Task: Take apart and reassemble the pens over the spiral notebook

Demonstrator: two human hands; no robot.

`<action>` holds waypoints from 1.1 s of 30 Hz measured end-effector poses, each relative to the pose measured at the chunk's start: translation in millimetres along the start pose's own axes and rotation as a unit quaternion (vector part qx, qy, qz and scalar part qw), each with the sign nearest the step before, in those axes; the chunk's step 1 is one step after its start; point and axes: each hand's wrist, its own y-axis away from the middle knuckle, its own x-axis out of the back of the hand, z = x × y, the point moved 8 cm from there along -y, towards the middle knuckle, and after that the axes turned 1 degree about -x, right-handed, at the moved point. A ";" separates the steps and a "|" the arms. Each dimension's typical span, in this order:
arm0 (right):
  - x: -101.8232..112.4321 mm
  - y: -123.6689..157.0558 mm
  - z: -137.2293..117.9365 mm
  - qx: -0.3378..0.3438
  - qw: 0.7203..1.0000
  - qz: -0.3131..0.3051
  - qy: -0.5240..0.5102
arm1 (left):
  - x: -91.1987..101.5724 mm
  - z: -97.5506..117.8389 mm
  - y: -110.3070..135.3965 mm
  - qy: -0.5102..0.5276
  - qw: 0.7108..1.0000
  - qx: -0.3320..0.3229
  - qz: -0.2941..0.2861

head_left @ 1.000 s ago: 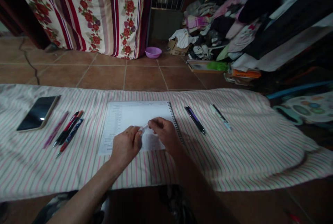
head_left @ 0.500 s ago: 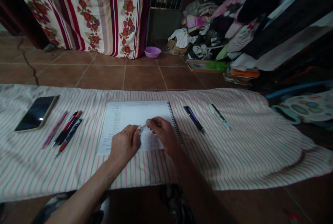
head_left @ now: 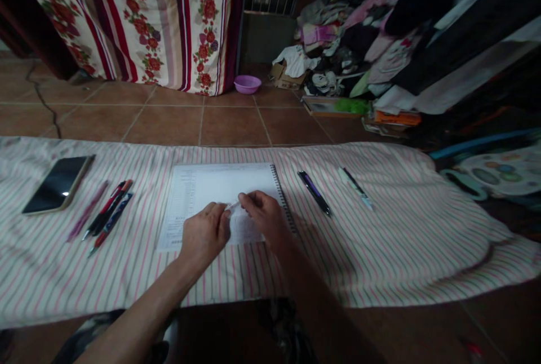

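Observation:
Over a white spiral notebook (head_left: 228,181), my left hand (head_left: 205,230) and my right hand (head_left: 265,217) pinch a small whitish, partly see-through piece (head_left: 233,204) between them. It looks thin; its exact kind is too small and blurred to tell. Each hand is closed, thumb pressed to the fingers, with one end of the piece in each. The notebook lies flat on a striped cloth, its coil along the right side. Printed lines show on the left part of its page. The hands and forearms cover the page's lower middle.
Left of the notebook lie several pens (head_left: 109,214), a purple pen (head_left: 87,212) and a phone (head_left: 59,185). To the right are a dark purple-and-black pen (head_left: 315,193) and a pale pen (head_left: 356,188). A purple basin (head_left: 247,84) stands on the tiled floor beyond.
My hands stay over the notebook with the same small piece between them. Their fingers have shifted only slightly, and the view has moved a little.

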 end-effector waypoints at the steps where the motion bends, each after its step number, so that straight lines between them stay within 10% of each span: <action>1: -0.1 0.1 0.7 -0.002 1.000 -0.001 -0.008 | 0.1 0.2 -0.1 0.001 1.000 -0.001 -0.001; 23: -2.6 5.2 -3.5 -0.081 0.981 -0.030 -0.175 | 1.2 -3.4 -2.2 0.005 1.000 0.014 -0.003; 33: 1.6 -3.1 10.4 -0.056 0.995 -0.006 -0.083 | -1.4 2.4 0.1 -0.004 1.000 -0.006 -0.003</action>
